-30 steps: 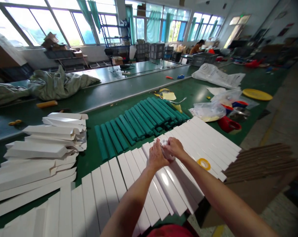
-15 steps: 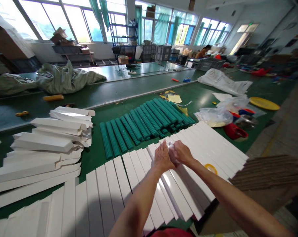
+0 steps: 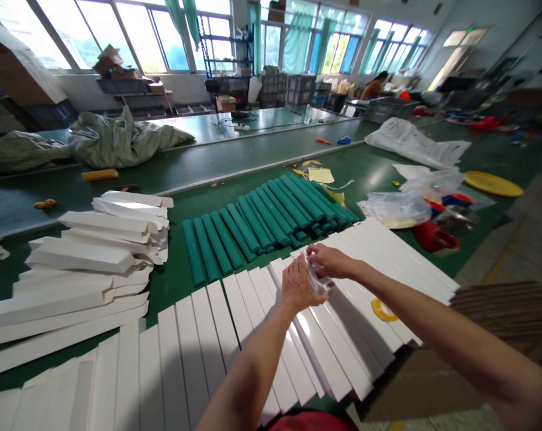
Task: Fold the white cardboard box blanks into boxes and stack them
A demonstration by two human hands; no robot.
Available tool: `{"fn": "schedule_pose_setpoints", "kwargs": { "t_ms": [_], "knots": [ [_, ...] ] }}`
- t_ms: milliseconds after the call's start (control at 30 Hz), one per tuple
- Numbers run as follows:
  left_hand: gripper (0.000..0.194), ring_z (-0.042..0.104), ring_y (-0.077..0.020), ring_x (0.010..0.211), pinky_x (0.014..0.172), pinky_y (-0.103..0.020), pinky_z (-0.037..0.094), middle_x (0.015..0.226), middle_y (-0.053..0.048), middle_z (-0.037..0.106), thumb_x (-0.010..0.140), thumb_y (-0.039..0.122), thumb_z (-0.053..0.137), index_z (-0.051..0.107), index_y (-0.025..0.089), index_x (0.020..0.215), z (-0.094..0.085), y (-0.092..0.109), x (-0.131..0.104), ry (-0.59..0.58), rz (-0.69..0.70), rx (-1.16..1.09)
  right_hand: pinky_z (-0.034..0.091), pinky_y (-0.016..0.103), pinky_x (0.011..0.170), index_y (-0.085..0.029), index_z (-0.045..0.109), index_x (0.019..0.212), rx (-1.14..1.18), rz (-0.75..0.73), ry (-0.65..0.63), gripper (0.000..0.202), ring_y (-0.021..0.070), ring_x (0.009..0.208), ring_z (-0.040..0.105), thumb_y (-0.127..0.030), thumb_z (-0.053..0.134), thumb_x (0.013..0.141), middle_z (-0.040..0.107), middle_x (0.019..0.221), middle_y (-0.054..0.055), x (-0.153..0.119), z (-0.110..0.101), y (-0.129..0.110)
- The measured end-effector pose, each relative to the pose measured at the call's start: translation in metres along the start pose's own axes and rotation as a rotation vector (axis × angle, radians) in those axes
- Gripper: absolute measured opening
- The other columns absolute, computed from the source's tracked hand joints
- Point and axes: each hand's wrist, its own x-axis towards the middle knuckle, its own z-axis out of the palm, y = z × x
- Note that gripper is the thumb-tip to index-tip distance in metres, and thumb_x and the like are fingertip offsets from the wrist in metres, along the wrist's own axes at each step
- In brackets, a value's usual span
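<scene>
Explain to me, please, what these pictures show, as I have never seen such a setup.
There is no machine here: a person works with two bare hands, and every picture comes from one camera worn on the head. The left hand and right hand meet around a small, shiny, see-through item, too unclear to name, above a row of long white pieces. On the green table, green ribbed rods lie beyond that row, and folded white cartons are heaped to the left. A yellow ring lies on the row, near the right forearm.
</scene>
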Motion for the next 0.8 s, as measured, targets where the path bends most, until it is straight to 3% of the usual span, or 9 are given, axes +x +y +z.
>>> {"fn": "schedule_pose_setpoints", "kwargs": {
  "t_ms": [133, 267, 400, 533, 667, 733, 800],
  "knots": [
    [0.12, 0.036, -0.0379, 0.139, 0.115, -0.054, 0.03, 0.153, -0.02, 0.034, 0.052, 0.046, 0.081, 0.015, 0.015, 0.149, 0.0, 0.0, 0.0, -0.007, 0.001, -0.007, 0.048, 0.027, 0.086, -0.015, 0.071, 0.085, 0.023, -0.063, -0.017, 0.022, 0.0178, 0.091, 0.06, -0.006, 0.059, 0.068, 0.065, 0.098, 0.007, 0.003, 0.005, 0.003],
    [0.119, 0.038, -0.038, 0.137, 0.115, -0.053, 0.031, 0.151, -0.02, 0.036, 0.052, 0.045, 0.082, 0.019, 0.013, 0.148, -0.001, 0.001, 0.001, -0.013, -0.014, -0.011, 0.046, 0.031, 0.093, -0.012, 0.068, 0.095, 0.021, -0.094, 0.052, 0.028, 0.0197, 0.098, 0.058, -0.004, 0.055, 0.071, 0.064, 0.102, 0.011, -0.006, 0.019, 0.003],
    [0.119, 0.038, -0.0383, 0.137, 0.114, -0.053, 0.032, 0.152, -0.02, 0.036, 0.052, 0.045, 0.081, 0.019, 0.012, 0.148, -0.001, 0.001, 0.002, -0.019, -0.018, -0.002, 0.047, 0.034, 0.092, -0.012, 0.063, 0.1, 0.027, -0.002, 0.197, 0.025, 0.0229, 0.103, 0.056, -0.008, 0.053, 0.077, 0.061, 0.104, 0.013, -0.012, 0.025, 0.009],
    [0.121, 0.038, -0.038, 0.137, 0.115, -0.054, 0.032, 0.151, -0.019, 0.037, 0.052, 0.047, 0.082, 0.018, 0.013, 0.149, 0.002, 0.0, 0.003, -0.017, -0.005, 0.008, 0.047, 0.035, 0.081, -0.013, 0.059, 0.095, 0.076, 0.135, 0.37, 0.018, 0.0244, 0.088, 0.056, -0.028, 0.054, 0.087, 0.059, 0.093, 0.014, -0.01, 0.006, 0.015],
    [0.123, 0.033, -0.0398, 0.141, 0.117, -0.057, 0.028, 0.153, -0.022, 0.033, 0.049, 0.044, 0.085, 0.022, 0.011, 0.148, -0.001, -0.003, 0.003, -0.036, -0.014, -0.06, 0.047, 0.031, 0.077, -0.016, 0.06, 0.096, 0.287, 0.043, 0.372, 0.019, 0.021, 0.084, 0.058, -0.029, 0.061, 0.082, 0.064, 0.091, 0.009, -0.019, -0.015, -0.002],
    [0.122, 0.032, -0.0404, 0.142, 0.118, -0.057, 0.026, 0.153, -0.019, 0.035, 0.043, 0.036, 0.089, 0.029, 0.014, 0.147, -0.009, -0.006, 0.001, -0.057, -0.039, -0.237, 0.049, 0.03, 0.073, -0.017, 0.06, 0.102, 0.472, 0.105, 0.354, 0.023, 0.0188, 0.078, 0.061, -0.029, 0.061, 0.082, 0.066, 0.086, 0.005, -0.03, -0.019, -0.016],
    [0.109, 0.035, -0.0386, 0.14, 0.117, -0.055, 0.029, 0.152, -0.015, 0.039, 0.047, 0.031, 0.087, 0.037, 0.019, 0.143, -0.021, -0.009, -0.001, -0.049, -0.095, -0.453, 0.051, 0.029, 0.067, -0.018, 0.059, 0.104, 0.718, 0.188, 0.301, 0.027, 0.0173, 0.07, 0.063, -0.032, 0.061, 0.081, 0.067, 0.078, 0.002, -0.041, -0.017, -0.028]
  ]
}}
